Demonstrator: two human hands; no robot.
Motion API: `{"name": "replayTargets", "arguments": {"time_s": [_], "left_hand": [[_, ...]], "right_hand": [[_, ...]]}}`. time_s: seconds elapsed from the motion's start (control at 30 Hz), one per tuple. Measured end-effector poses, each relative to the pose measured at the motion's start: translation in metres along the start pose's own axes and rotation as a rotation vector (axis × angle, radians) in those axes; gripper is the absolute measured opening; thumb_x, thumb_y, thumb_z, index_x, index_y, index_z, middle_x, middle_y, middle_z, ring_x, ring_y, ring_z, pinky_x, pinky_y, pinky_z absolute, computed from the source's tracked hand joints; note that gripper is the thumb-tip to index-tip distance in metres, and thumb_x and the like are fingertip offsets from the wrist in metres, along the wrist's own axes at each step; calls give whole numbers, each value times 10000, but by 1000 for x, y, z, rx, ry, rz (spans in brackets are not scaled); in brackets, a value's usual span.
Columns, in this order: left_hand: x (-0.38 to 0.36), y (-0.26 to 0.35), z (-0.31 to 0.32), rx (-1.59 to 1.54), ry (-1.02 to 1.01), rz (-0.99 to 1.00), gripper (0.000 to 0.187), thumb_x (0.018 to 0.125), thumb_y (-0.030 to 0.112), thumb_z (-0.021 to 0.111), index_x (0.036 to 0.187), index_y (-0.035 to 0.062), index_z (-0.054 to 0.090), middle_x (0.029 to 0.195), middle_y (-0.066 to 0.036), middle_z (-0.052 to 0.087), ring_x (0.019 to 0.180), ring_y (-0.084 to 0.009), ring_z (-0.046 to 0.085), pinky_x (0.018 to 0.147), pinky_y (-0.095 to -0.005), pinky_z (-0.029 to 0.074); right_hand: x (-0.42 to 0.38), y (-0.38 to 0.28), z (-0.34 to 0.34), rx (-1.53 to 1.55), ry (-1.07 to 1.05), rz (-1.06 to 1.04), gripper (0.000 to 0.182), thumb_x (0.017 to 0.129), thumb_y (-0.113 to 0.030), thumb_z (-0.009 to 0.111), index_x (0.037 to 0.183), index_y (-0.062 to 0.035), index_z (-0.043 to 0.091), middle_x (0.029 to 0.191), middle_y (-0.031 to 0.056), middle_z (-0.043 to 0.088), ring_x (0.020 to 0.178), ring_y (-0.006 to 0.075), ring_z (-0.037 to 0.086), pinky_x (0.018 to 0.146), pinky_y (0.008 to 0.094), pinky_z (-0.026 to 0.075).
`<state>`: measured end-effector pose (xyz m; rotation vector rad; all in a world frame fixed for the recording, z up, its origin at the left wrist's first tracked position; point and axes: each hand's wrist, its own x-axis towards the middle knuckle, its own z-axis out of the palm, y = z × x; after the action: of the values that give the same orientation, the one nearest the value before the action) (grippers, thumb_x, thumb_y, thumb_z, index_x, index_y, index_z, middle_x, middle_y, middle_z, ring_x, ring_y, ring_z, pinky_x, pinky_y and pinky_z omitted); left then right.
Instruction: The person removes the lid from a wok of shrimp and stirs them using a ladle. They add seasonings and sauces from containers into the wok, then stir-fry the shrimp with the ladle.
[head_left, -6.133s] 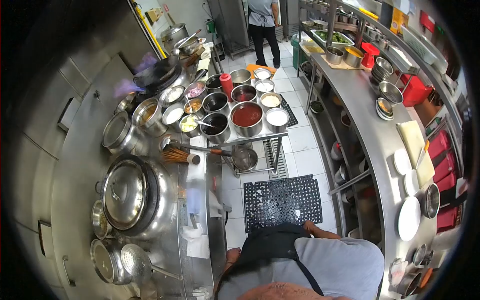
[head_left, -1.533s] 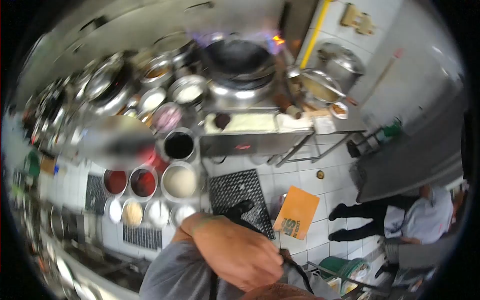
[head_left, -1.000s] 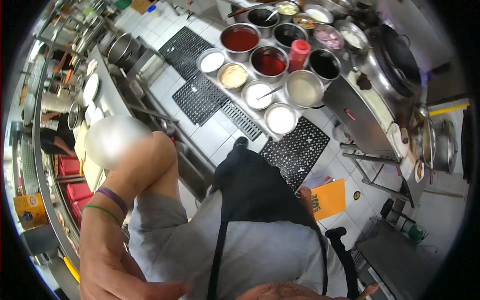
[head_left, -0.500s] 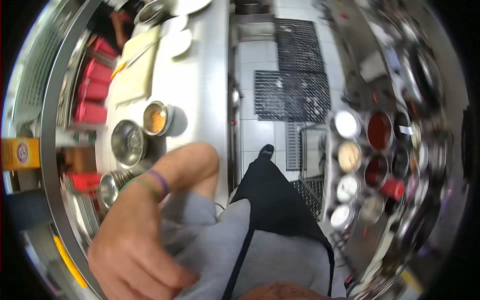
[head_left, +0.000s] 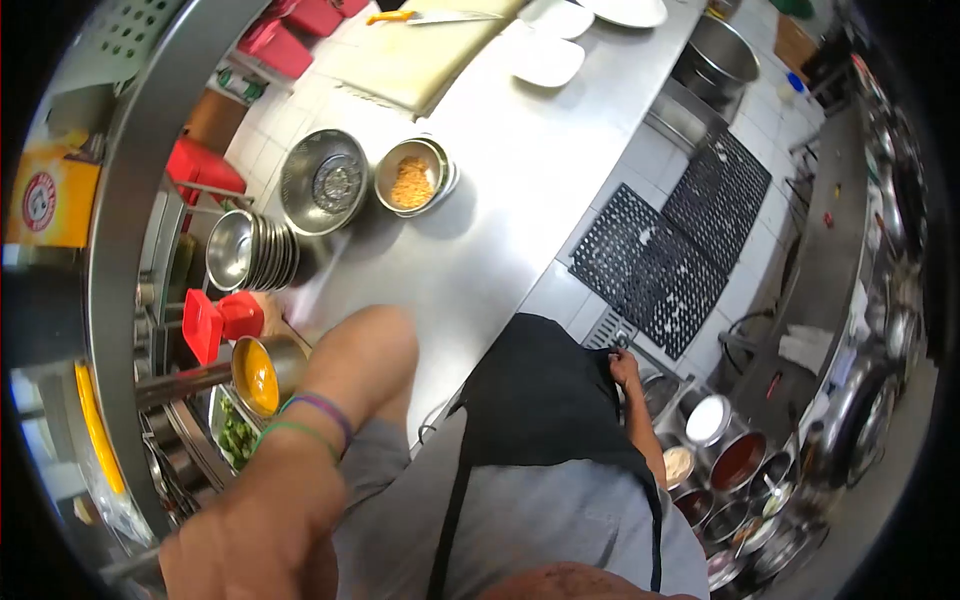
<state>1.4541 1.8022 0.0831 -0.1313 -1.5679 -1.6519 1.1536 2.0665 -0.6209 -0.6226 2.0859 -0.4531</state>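
Observation:
My left hand [head_left: 245,535] is at the lower left, close to the camera, below a wrist with purple and green bands; its fingers are cut off or blurred. My right hand [head_left: 623,366] is closed on the edge of the black apron [head_left: 550,400], low on the right. A steel container of orange liquid [head_left: 262,378] stands just beyond my left wrist. On the steel counter [head_left: 500,200] are a bowl of orange shreds [head_left: 411,185], a large steel bowl [head_left: 325,182] and a stack of steel bowls [head_left: 250,250].
A knife [head_left: 430,17] lies on a cutting board [head_left: 420,55], with white plates [head_left: 550,62] beside it. Black mats [head_left: 655,270] cover part of the floor. Sauce containers [head_left: 738,460] stand at the lower right. A steel shelf post [head_left: 125,200] runs down the left.
The view has turned, bringing the counter toward the middle and the sauce containers lower. My right hand has come into view at the apron. My left hand has shifted down in view.

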Motion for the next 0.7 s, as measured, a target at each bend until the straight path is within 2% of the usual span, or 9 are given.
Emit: {"name": "replayTargets", "arguments": {"time_s": [0.07, 0.13, 0.17, 0.27, 0.37, 0.47, 0.53, 0.57, 0.7], "left_hand": [[-5, -23, 6, 220, -68, 402, 226, 949, 149, 678, 1123, 10, 715, 1319, -122, 668, 1291, -232, 591, 1168, -376, 430], [12, -52, -10, 125, -358, 738, 230, 932, 137, 695, 1110, -6, 717, 1395, -151, 624, 1361, -251, 540, 1187, -390, 413], [13, -48, -3, 13, -376, 634, 246, 916, 132, 718, 1098, -33, 710, 1391, -163, 626, 1355, -247, 546, 1213, -410, 373], [23, -66, 8, -46, -375, 676, 251, 894, 109, 740, 1085, -49, 704, 1343, -181, 650, 1324, -269, 573, 1201, -417, 394], [51, -94, 28, -170, -249, 904, 254, 996, 255, 641, 898, 30, 706, 1044, -168, 725, 1026, -222, 695, 1012, -387, 539], [75, -129, 42, -157, 9, 875, 103, 896, 111, 736, 956, 41, 781, 908, -73, 751, 885, -192, 724, 711, -379, 615], [110, -174, 49, -187, -91, 494, 208, 922, 171, 713, 1093, 60, 752, 910, -61, 732, 856, -210, 710, 713, -385, 617], [129, -190, 56, -158, -150, 336, 187, 933, 191, 689, 1066, 68, 738, 896, -58, 718, 840, -206, 695, 704, -378, 604], [178, -246, 93, -205, -497, 126, 190, 979, 268, 594, 958, 100, 681, 838, -47, 664, 774, -188, 633, 666, -349, 550]], "right_hand": [[25, -29, -22, -113, -28, -60, 341, 936, -208, 611, 1204, -14, 694, 1044, 234, 736, 1015, 378, 709, 901, 421, 546], [53, -44, -36, -116, -45, -83, 346, 933, -245, 624, 1200, -42, 710, 1081, 233, 736, 1045, 359, 710, 894, 413, 554], [71, -50, -40, -128, -39, -112, 350, 931, -246, 629, 1201, -38, 710, 1095, 234, 733, 1056, 352, 708, 903, 409, 553], [107, -46, -42, -55, -37, -108, 364, 926, -248, 641, 1212, -33, 709, 1125, 224, 730, 1066, 331, 709, 920, 394, 550], [153, -32, -45, -9, -42, -104, 370, 921, -247, 648, 1216, -31, 709, 1131, 196, 736, 1040, 308, 713, 906, 379, 551], [169, -25, -70, -74, 31, -72, 348, 917, -227, 647, 1194, -29, 719, 1079, 153, 752, 951, 269, 724, 840, 366, 563], [199, 14, -74, 82, 43, -11, 296, 907, -223, 650, 1127, -47, 742, 967, 139, 755, 837, 244, 718, 769, 378, 565], [195, 12, -87, 118, 56, 11, 284, 903, -220, 649, 1110, -52, 748, 939, 138, 754, 814, 241, 715, 752, 384, 563], [218, 44, -124, 172, 156, 94, 214, 884, -183, 625, 998, -64, 760, 841, 130, 731, 763, 256, 695, 697, 401, 551]]}}
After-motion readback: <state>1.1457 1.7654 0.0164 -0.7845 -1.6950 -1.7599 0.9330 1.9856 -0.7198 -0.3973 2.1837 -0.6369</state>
